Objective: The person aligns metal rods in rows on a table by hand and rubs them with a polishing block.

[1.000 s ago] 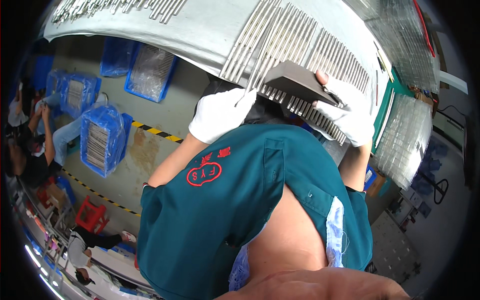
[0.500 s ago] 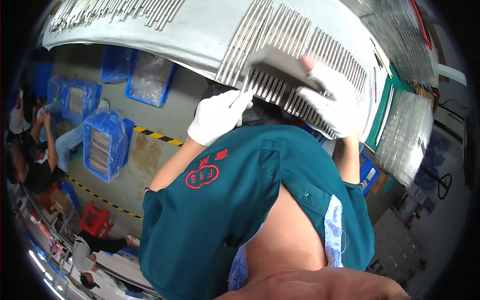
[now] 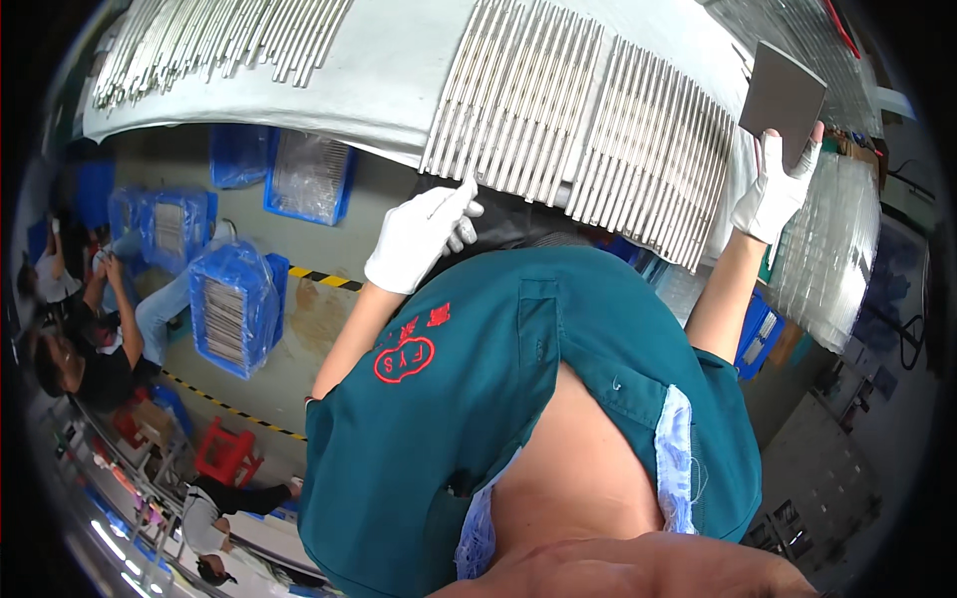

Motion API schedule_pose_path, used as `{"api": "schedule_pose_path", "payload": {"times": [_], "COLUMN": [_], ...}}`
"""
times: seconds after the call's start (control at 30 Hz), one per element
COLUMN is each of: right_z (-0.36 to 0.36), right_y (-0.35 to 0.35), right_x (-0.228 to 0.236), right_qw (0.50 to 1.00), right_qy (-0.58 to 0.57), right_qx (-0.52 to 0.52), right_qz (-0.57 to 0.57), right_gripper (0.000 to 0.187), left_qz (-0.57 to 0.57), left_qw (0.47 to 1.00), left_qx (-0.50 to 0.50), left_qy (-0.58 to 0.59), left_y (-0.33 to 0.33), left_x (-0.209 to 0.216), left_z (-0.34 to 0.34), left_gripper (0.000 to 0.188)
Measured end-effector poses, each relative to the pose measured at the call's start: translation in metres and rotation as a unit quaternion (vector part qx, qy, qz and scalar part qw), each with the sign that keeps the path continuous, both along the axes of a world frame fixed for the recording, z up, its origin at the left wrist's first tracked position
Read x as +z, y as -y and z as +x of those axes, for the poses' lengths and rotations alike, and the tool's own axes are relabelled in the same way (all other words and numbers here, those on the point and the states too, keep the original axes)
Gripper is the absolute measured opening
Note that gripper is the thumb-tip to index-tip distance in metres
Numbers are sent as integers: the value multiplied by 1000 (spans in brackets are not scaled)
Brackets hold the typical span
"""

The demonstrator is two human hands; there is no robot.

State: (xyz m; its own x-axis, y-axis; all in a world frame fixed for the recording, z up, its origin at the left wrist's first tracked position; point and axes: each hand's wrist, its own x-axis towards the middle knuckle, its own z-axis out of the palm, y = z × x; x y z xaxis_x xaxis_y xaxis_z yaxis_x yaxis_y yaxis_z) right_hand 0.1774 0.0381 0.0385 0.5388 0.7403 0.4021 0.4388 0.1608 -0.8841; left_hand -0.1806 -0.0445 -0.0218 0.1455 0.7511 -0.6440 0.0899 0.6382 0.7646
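Observation:
My left hand [image 3: 424, 236] wears a white glove with bare-looking space around it. Its fingers are curled, and thumb and forefinger meet at the lower ends of the left metal rods [image 3: 513, 100]; whether they pinch one cannot be made out. In my gloved right hand [image 3: 773, 202], raised off to the right, a dark brown flat rectangular pad [image 3: 784, 100] is gripped by its lower edge, with bare fingertips showing. Slim silvery rods lie side by side in rows on the white-covered table, a second group of rods [image 3: 653, 149] lying right of a narrow gap.
More rods [image 3: 219, 40] lie at the far left of the white table [image 3: 379, 90]. Clear plastic packs [image 3: 827, 259] stand at the right. Blue crates [image 3: 234, 309] with wrapped rods rest on the floor at left, near seated people and a red stool [image 3: 227, 450].
My right hand has swung up and right with the brown pad, off the rods it was over. My left hand has shifted slightly left and down, away from the rods' middle.

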Motion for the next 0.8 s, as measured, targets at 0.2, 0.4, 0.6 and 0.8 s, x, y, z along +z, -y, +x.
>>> {"api": "schedule_pose_path", "payload": {"times": [0.2, 0.4, 0.6, 0.8], "right_z": [-7, 31, 26, 16], "right_y": [8, 2, -5, -7], "right_x": [-8, -21, -28, -44], "right_qw": [991, 1000, 993, 992], "right_qy": [124, -8, 86, 93], "right_qx": [25, -26, -78, -39], "right_qz": [-43, -13, -34, -79], "right_gripper": [70, 71, 73, 74], "left_qz": [21, 192, 425, 420], "left_qw": [998, 968, 810, 843], "left_qx": [58, 150, -125, -87], "left_qy": [24, -57, -385, -323], "left_y": [-2, -29, -87, -104], "left_x": [0, 36, 8, 22], "left_z": [4, -35, -48, -6], "left_gripper": [54, 57, 41, 39]}}
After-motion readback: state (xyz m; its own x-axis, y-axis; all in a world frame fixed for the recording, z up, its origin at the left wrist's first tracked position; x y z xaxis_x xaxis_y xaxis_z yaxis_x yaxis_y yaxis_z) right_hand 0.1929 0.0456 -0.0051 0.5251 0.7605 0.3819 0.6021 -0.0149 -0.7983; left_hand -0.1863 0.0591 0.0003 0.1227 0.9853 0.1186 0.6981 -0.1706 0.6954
